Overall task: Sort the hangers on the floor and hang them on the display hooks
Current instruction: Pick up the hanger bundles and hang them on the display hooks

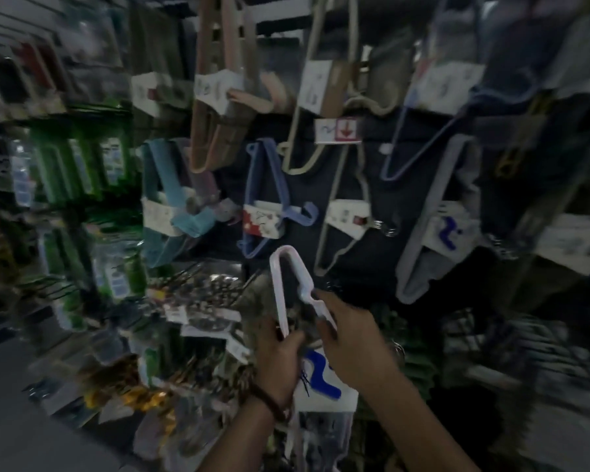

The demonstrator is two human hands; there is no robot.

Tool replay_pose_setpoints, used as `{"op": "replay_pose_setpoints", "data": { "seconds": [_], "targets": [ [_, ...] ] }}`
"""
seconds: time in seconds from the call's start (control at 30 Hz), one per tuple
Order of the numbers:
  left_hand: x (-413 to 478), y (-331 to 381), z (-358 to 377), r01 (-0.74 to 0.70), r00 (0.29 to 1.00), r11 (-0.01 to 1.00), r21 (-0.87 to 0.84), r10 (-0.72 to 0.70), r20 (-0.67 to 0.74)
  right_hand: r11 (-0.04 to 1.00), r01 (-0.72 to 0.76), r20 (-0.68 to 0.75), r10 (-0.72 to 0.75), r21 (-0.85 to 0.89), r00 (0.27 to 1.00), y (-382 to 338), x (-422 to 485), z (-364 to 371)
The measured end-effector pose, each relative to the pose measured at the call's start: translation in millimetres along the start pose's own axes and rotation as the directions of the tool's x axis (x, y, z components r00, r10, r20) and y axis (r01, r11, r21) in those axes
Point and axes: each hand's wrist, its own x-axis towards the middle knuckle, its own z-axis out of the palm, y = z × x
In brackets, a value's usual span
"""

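Left hand [277, 356]: fingers closed around pale pink hanger pack [288, 284].
Right hand [349, 338]: fingers pinching the same pack's upper arm.

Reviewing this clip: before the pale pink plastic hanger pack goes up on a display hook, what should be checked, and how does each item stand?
1. Left hand grips the pale pink plastic hanger pack: ok.
2. Right hand holds the pack's other arm: ok.
3. White label with blue mark attached to the pack: ok.
4. Matching pack on display, the grey hanger pack with a blue-marked label: cannot tell, colour differs.
5. Free display hook in reach: cannot tell, picture blurred.
6. Pack's hook end visible and oriented: cannot tell.
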Motion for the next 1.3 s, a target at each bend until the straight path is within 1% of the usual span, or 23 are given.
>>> {"op": "replay_pose_setpoints", "data": {
  "seconds": [0.07,0.13,0.2,0.27,0.33,0.37,0.43,0.47,0.5,0.57,0.6,0.63,0.7,0.77,0.83,0.87,0.9,1.0,1.1,1.17,1.2,1.27,1.3],
  "targets": [
    [6,-4,23,-0.007,0.995,0.999,0.046,0.002,0.1,0.998,-0.041,-0.134,0.035,-0.043,0.99,12,0,-13],
    [6,2,42,-0.034,0.978,0.997,0.076,0.017,0.206,0.993,-0.101,-0.218,0.086,-0.059,0.972,20,-1,-28],
    [7,15,62,-0.058,0.945,0.997,0.047,0.04,0.324,0.984,-0.159,-0.227,0.137,-0.081,0.964,24,-5,-44],
    [11,27,79,-0.064,0.899,0.998,0.026,0.046,0.436,0.973,-0.174,-0.219,0.138,-0.152,0.966,25,-9,-60],
    [18,35,94,-0.132,0.889,0.984,0.116,0.066,0.454,0.961,-0.183,-0.233,0.132,-0.21,0.963,31,-11,-73],
    [23,36,100,-0.178,0.89,0.971,0.162,0.088,0.447,0.961,-0.189,-0.247,0.136,-0.203,0.959,36,-10,-77],
    [35,35,111,-0.206,0.886,0.948,0.243,0.076,0.457,0.954,-0.231,-0.255,0.179,-0.192,0.95,53,-11,-83],
    [41,36,115,-0.216,0.875,0.942,0.258,0.069,0.479,0.954,-0.265,-0.268,0.22,-0.142,0.938,57,-13,-87],
    [48,35,119,-0.244,0.858,0.936,0.253,0.087,0.507,0.946,-0.29,-0.284,0.241,-0.143,0.928,61,-16,-94],
    [59,38,125,-0.285,0.82,0.927,0.243,0.104,0.563,0.941,-0.328,-0.41,0.269,-0.081,0.871,72,-23,-109],
    [64,40,128,-0.307,0.806,0.917,0.256,0.107,0.582,0.925,-0.378,-0.48,0.309,-0.051,0.821,75,-25,-118],
    [69,43,129,-0.354,0.797,0.898,0.264,0.142,0.587,0.916,-0.392,-0.511,0.298,-0.084,0.807,83,-26,-127],
    [76,52,131,-0.448,0.764,0.848,0.282,0.199,0.614,0.877,-0.48,-0.554,0.394,-0.011,0.734,97,-22,-143],
    [84,63,134,-0.556,0.701,0.781,0.284,0.256,0.666,0.839,-0.544,-0.55,0.446,-0.019,0.706,110,-12,-159],
    [89,77,139,-0.672,0.6,0.698,0.248,0.317,0.735,0.806,-0.591,-0.563,0.475,-0.031,0.676,120,3,-173],
    [89,84,142,-0.714,0.549,0.66,0.235,0.319,0.772,0.787,-0.613,-0.554,0.481,-0.069,0.68,125,11,-179],
    [88,89,147,-0.726,0.516,0.651,0.223,0.301,0.802,0.779,-0.616,-0.544,0.47,-0.114,0.696,129,18,-184],
    [80,103,161,-0.711,0.463,0.674,0.2,0.235,0.854,0.766,-0.614,-0.546,0.438,-0.19,0.715,136,40,-197],
    [69,120,178,-0.735,0.388,0.664,0.138,0.245,0.888,0.767,-0.589,-0.543,0.39,-0.255,0.744,139,59,-210],
    [65,131,190,-0.759,0.375,0.637,0.131,0.263,0.889,0.804,-0.521,-0.545,0.311,-0.286,0.779,137,67,-215],
    [66,134,196,-0.772,0.37,0.622,0.127,0.279,0.886,0.837,-0.479,-0.549,0.277,-0.265,0.789,134,69,-216],
    [70,135,204,-0.812,0.362,0.57,0.128,0.319,0.876,0.895,-0.384,-0.582,0.192,-0.227,0.791,124,69,-220],
    [72,135,207,-0.83,0.358,0.542,0.129,0.341,0.869,0.906,-0.345,-0.59,0.143,-0.246,0.795,120,69,-220]
  ]
}}
